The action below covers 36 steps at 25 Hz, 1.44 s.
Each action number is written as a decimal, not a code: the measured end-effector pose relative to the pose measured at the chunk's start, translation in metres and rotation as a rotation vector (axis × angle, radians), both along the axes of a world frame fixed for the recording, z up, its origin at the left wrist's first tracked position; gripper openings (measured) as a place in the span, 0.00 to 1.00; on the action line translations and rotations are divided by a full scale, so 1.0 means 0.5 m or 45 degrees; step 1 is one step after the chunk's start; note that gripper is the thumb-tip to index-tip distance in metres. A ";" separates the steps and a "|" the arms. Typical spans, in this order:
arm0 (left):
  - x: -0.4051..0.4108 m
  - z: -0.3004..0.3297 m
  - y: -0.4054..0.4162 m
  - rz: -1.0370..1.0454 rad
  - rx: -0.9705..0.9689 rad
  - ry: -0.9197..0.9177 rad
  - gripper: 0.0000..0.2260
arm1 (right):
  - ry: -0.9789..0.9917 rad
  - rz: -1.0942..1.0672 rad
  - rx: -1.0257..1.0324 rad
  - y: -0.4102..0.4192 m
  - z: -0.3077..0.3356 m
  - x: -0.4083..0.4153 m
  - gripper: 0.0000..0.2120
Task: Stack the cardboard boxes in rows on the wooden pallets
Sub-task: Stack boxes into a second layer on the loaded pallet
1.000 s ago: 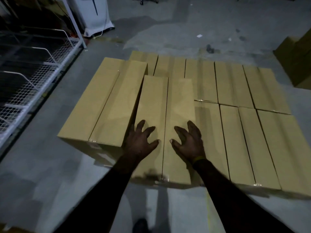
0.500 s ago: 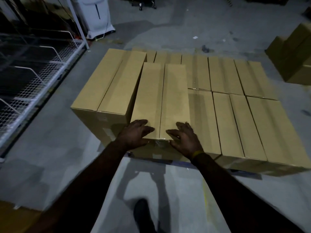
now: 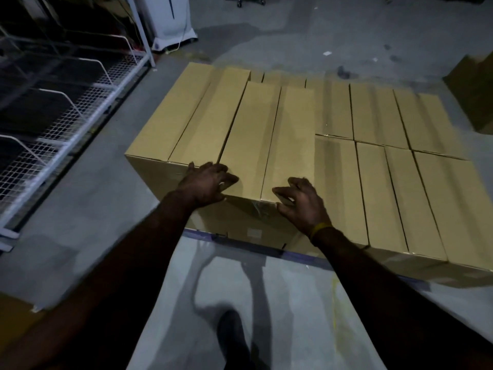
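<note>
A long cardboard box (image 3: 269,140) lies on the second layer, tight against a wider box (image 3: 186,116) to its left. My left hand (image 3: 206,182) rests on the long box's near left corner with its fingers spread. My right hand (image 3: 301,204) presses on the near right corner, fingertips on the top edge and thumb on the front face. Neither hand wraps round the box. To the right, a lower layer of boxes (image 3: 378,188) sits in rows. A dark strip of the pallet (image 3: 240,240) shows under the near edge.
A white wire-mesh rack (image 3: 66,116) runs along the left. A white unit (image 3: 170,20) stands at the back. More cardboard boxes (image 3: 474,94) are stacked at the far right. Bare concrete floor (image 3: 266,303) and my foot (image 3: 232,335) lie below my arms.
The long box has slid away from me, up beside the wider box. My hands went from flat on its top to its near edge. I have stepped back.
</note>
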<state>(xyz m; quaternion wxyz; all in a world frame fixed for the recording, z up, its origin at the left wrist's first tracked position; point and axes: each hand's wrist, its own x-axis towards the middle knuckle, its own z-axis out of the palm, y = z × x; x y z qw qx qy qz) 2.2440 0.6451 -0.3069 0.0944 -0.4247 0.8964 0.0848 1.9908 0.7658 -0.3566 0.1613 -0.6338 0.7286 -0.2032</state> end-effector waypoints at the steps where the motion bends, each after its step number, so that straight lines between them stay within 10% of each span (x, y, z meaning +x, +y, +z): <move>1: 0.001 -0.002 -0.009 0.008 0.009 0.009 0.29 | 0.003 0.004 -0.015 -0.007 -0.002 -0.002 0.20; 36: -0.029 -0.058 -0.077 0.160 -0.097 0.367 0.23 | -0.001 0.000 -0.069 -0.097 0.005 -0.054 0.16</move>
